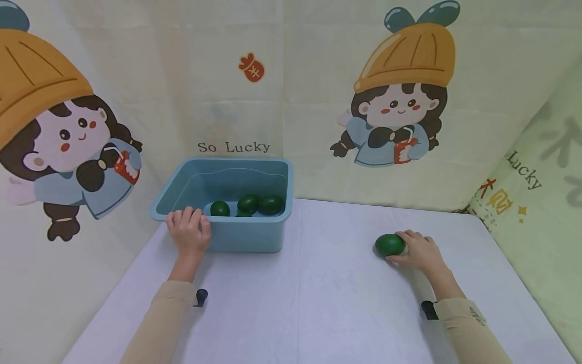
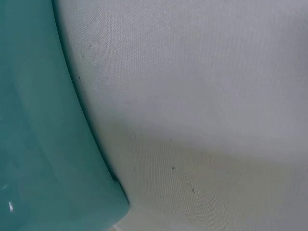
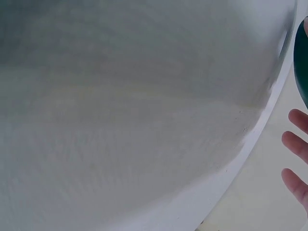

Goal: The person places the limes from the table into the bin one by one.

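At the near left corner of a blue plastic bin, my left hand grips the rim, fingers curled over the edge. In the left wrist view, the bin's wall fills the left side and no fingers show. My right hand holds a smooth, dark green, avocado-like fruit between thumb and fingers, low over the table to the right. Part of that fruit and several fingertips appear at the right edge of the right wrist view. Several similar green fruits lie inside the bin, one mostly hidden by its front wall.
A white cloth covers the table. Behind it hangs a pale backdrop printed with cartoon figures, close to the bin's far side. Another printed cloth borders the table on the right.
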A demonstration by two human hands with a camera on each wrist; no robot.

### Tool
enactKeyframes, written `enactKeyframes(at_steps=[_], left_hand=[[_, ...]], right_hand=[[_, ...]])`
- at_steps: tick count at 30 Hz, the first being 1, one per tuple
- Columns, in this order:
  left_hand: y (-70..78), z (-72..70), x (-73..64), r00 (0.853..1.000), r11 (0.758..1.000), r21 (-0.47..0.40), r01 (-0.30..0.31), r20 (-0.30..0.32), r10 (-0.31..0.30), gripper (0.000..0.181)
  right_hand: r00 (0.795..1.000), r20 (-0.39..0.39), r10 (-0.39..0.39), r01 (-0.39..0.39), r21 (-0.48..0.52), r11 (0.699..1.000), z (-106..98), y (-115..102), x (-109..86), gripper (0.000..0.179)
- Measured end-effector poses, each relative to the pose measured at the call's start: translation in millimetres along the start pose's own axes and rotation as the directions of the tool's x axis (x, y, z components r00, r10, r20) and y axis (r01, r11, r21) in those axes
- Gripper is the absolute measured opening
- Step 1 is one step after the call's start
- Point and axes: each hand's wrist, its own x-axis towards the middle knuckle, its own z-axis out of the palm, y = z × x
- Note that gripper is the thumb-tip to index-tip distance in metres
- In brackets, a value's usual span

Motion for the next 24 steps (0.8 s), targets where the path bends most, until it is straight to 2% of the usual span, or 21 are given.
enactKeyframes(at_steps=[8, 24], left_hand=[[0.9, 0.3, 0.3, 1.0, 1.0, 0.004, -0.004, -0.01, 0.004, 0.035], [1.8, -0.1, -1.8, 1.0, 1.0, 0.012, -0.008, -0.02, 0.008, 0.033]], right_hand=[[1.0, -0.005, 0.015, -0.015, 0.007, 1.0, -3.3, -1.6, -1.0, 0.081], [0.993, -0.115, -0.02, 0.022, 0.019, 1.0, -10.3, -9.3, 0.0, 0.075]])
